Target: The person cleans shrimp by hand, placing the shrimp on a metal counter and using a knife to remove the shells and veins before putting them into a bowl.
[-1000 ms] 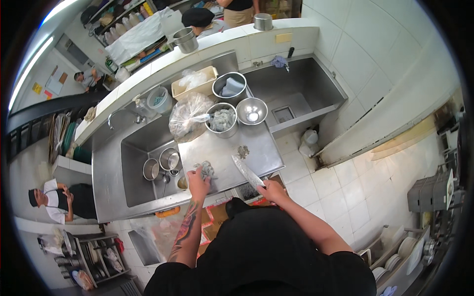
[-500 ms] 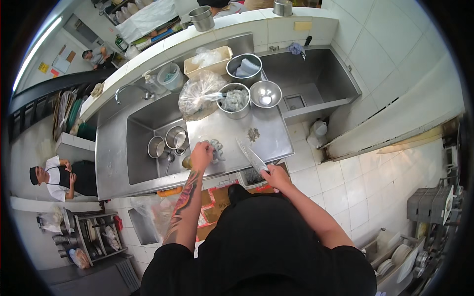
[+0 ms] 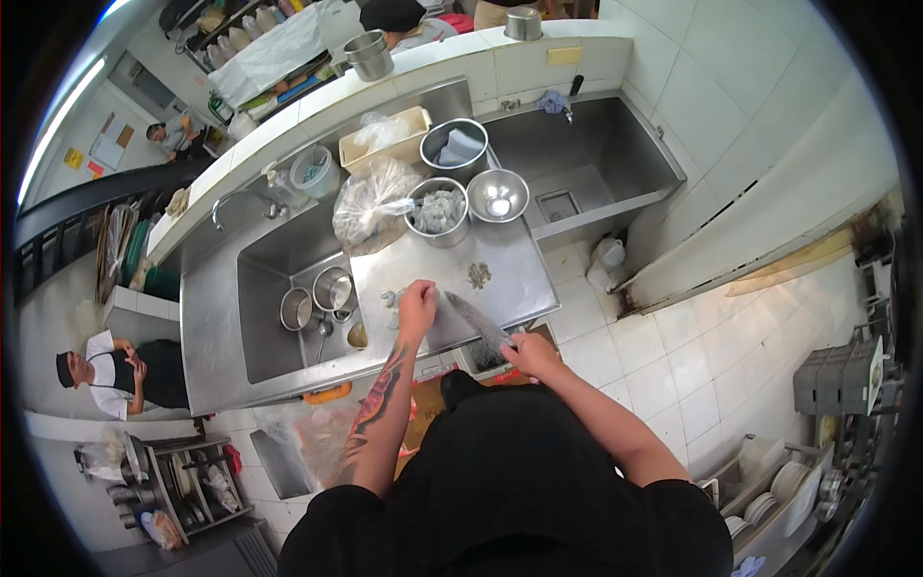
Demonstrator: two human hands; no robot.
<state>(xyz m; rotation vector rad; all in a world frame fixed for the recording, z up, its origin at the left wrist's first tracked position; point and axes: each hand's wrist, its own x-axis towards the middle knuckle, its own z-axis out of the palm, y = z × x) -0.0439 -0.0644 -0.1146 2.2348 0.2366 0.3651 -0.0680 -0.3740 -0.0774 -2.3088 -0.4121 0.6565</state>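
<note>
My right hand (image 3: pixel 532 356) grips the handle of a kitchen knife (image 3: pixel 478 321), whose broad blade points forward and left over the steel worktop (image 3: pixel 519 279). Close to the knife's tip is my left hand (image 3: pixel 417 308), its fingers drawn together; what they pinch, if anything, is too small to make out. Several small grey pieces (image 3: pixel 388 299), shrimp-like in look, lie just left of that hand. Beyond the blade sits a little heap of brownish-grey scraps (image 3: pixel 479 276). A steel pot (image 3: pixel 452 235) farther back holds more grey pieces.
Behind stand a tied clear plastic bag (image 3: pixel 370 207), an empty steel bowl (image 3: pixel 499 196), another pot (image 3: pixel 454 147) and a cream bin (image 3: pixel 385 140). Sinks lie left (image 3: pixel 279 327) and right (image 3: pixel 615 163), the left one with small pots. A person (image 3: pixel 111 370) stands far left.
My left hand has moved right, away from the grey pieces and toward the knife's tip. The knife has shifted slightly left, and the whole view has tilted a little.
</note>
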